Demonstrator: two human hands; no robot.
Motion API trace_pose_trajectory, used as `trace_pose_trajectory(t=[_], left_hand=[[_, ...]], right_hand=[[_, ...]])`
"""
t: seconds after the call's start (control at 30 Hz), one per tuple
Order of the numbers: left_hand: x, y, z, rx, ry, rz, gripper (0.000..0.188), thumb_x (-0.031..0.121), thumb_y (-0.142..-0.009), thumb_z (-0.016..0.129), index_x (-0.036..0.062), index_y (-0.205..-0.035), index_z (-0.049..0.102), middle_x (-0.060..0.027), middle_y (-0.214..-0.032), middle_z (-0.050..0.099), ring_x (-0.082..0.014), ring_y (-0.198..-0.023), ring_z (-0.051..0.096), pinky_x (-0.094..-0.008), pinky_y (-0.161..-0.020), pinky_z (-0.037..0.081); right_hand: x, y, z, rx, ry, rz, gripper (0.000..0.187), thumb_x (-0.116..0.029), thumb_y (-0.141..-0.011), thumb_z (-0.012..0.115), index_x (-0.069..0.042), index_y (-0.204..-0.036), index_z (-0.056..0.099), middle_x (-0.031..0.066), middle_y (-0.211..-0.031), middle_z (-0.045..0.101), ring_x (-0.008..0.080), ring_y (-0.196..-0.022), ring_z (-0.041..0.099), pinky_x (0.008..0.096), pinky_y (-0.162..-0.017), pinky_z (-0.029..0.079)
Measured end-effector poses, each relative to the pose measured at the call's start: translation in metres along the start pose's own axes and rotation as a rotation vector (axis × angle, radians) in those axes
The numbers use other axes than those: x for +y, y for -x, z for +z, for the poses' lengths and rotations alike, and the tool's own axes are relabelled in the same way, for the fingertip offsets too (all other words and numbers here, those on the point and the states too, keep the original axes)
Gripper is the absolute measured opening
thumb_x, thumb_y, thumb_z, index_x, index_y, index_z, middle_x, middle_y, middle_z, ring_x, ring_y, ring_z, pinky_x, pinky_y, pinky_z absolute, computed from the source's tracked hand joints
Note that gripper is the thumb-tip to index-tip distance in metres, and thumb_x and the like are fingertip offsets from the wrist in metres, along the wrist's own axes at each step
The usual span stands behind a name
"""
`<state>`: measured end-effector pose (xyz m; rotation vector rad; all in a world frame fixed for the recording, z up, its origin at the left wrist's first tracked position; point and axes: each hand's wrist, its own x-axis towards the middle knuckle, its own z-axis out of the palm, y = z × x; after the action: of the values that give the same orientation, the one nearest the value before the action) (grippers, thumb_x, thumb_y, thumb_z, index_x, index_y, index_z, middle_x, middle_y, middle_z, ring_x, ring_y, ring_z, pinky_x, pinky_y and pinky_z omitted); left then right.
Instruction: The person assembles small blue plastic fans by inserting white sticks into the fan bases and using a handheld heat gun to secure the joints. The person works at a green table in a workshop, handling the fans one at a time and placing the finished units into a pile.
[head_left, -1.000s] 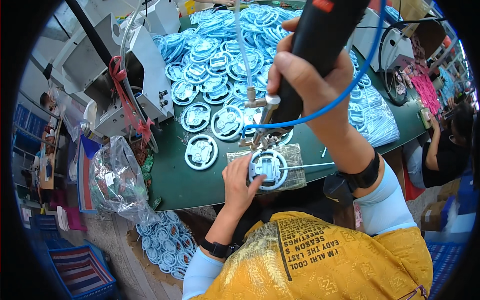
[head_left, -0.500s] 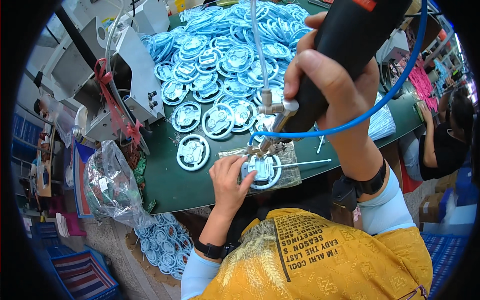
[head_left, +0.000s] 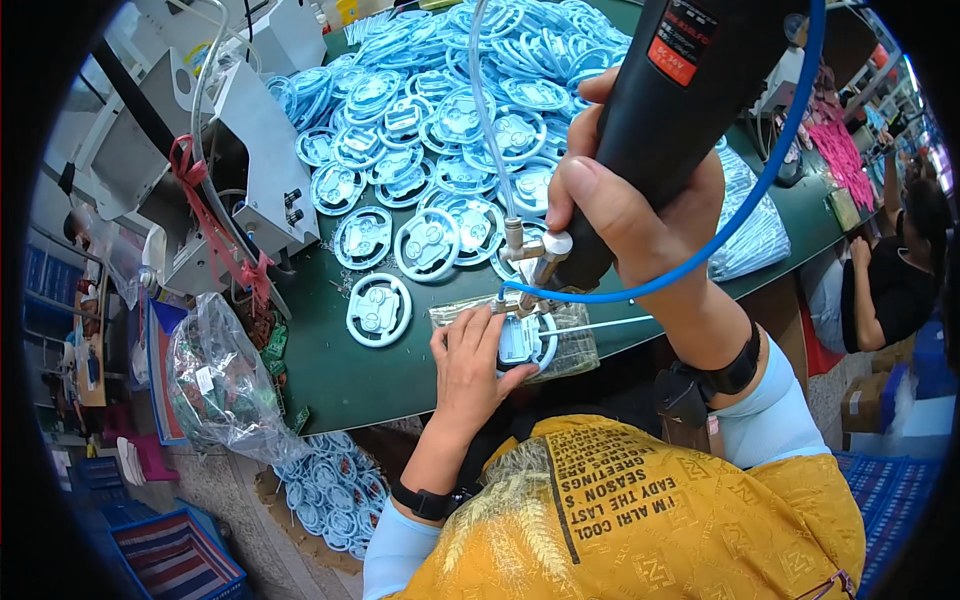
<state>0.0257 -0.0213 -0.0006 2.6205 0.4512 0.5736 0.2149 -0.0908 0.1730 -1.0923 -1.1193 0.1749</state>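
"What colour is the near wheel-shaped part (head_left: 516, 343)?"

"Pale blue, like the heap (head_left: 450, 118) at the far side; the table (head_left: 345, 388) is dark green."

"And the handheld tool (head_left: 640, 135)?"

"Black with an orange-red label (head_left: 672, 58); the curved hose (head_left: 764, 187) is bright blue."

"Any patterns?"

"The mustard shirt (head_left: 720, 520) carries dark lettering and a pale wheat-ear print; the near-left crate (head_left: 170, 552) has red, white and blue stripes."

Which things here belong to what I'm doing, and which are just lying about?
Likely in use:
black tool, right hand
blue hose
blue wheel, left hand
taped block beneath
piled wheels

Likely just about:
clear plastic bag
pink pieces, far right
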Motion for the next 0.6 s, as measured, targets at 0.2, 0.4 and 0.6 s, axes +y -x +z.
trace_pose_trajectory(t=[0.2, 0.4, 0.6], left_hand=[[-0.001, 0.001, 0.001, -0.011, -0.008, -0.012, 0.078, 0.032, -0.061, 0.089, -0.0008, -0.123, 0.056, -0.0124, -0.123, 0.057, -0.0352, -0.122, 0.046, -0.0523, -0.101, 0.03], [0.0, 0.001, 0.003, -0.007, -0.007, -0.013, 0.074, 0.032, -0.061, 0.088, 0.0025, -0.122, 0.057, -0.0123, -0.125, 0.056, -0.0315, -0.123, 0.047, -0.0494, -0.101, 0.03], [0.001, 0.001, 0.001, -0.006, -0.023, -0.02, 0.071, 0.032, -0.061, 0.088, 0.004, -0.119, 0.059, -0.0121, -0.127, 0.056, -0.0305, -0.123, 0.047, -0.047, -0.101, 0.03]], right_hand=[[0.002, 0.0, 0.001, -0.021, 0.062, 0.004, 0.043, 0.003, -0.083, 0.062, 0.003, -0.123, 0.047, 0.0092, -0.081, 0.057, 0.0164, -0.063, 0.063, 0.0289, -0.058, 0.054], [0.008, 0.009, 0.001, 0.002, 0.087, -0.005, 0.042, 0.004, -0.081, 0.061, 0.003, -0.12, 0.046, 0.0084, -0.078, 0.056, 0.015, -0.062, 0.062, 0.0283, -0.057, 0.053], [-0.001, 0.009, 0.005, -0.008, 0.083, -0.023, 0.044, 0.004, -0.081, 0.061, 0.003, -0.121, 0.046, 0.0084, -0.079, 0.057, 0.014, -0.062, 0.061, 0.0283, -0.058, 0.053]])
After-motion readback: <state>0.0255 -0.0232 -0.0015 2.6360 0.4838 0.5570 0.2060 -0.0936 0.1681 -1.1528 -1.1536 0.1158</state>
